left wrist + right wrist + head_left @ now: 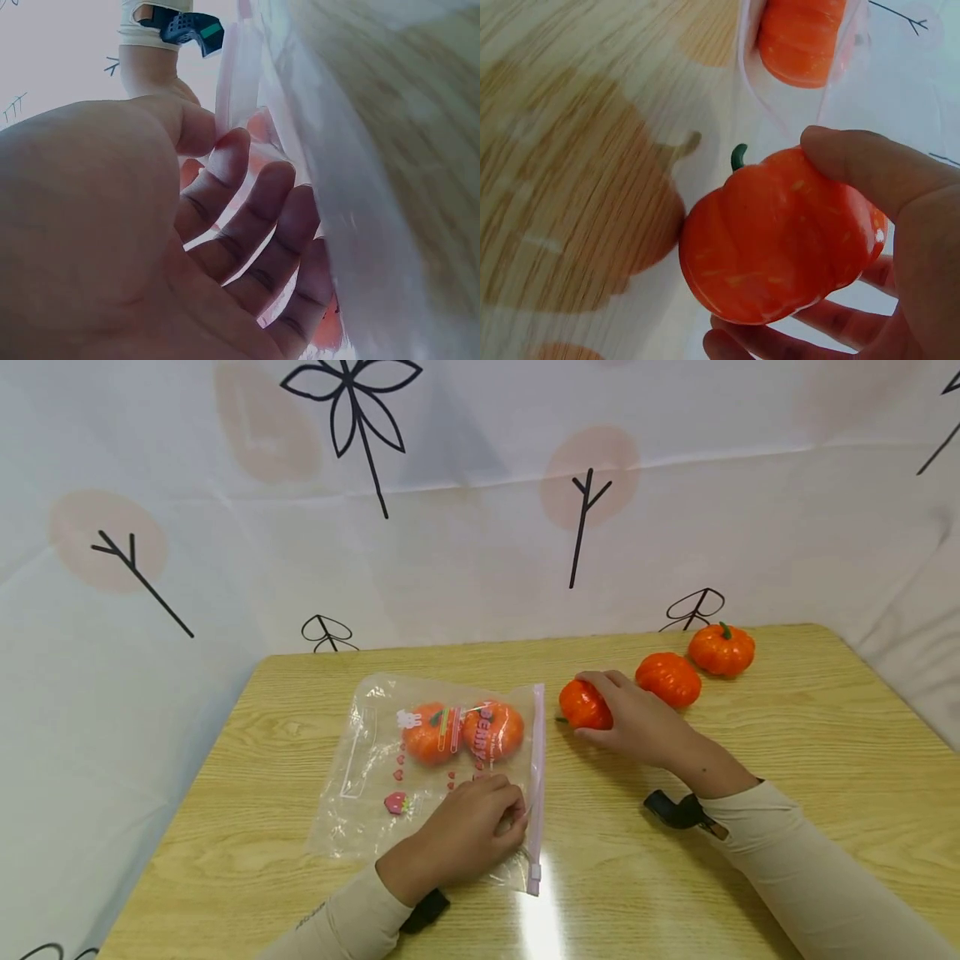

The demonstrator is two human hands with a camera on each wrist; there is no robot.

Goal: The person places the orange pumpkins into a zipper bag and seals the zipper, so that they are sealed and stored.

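Observation:
A clear zip bag [345,827] with a pink zip strip [537,760] and berry print lies flat on the table. Two small orange toy pumpkins, a left one [427,743] and a right one [491,737], show through its plastic. My left hand [468,831] is at the bag's mouth, pinching the plastic near the strip between thumb and fingertip, as the left wrist view shows. Just right of the strip, my right hand [645,727] grips another toy pumpkin [772,236], thumb on one side and fingers on the other. Its green stem points toward the bag.
Behind my right hand are two more toy pumpkins, a nearer one [669,680] and a farther one [722,650] by the table's back edge. A white patterned cloth [480,560] hangs behind the wooden table [247,793]. Dark straps are at both wrists.

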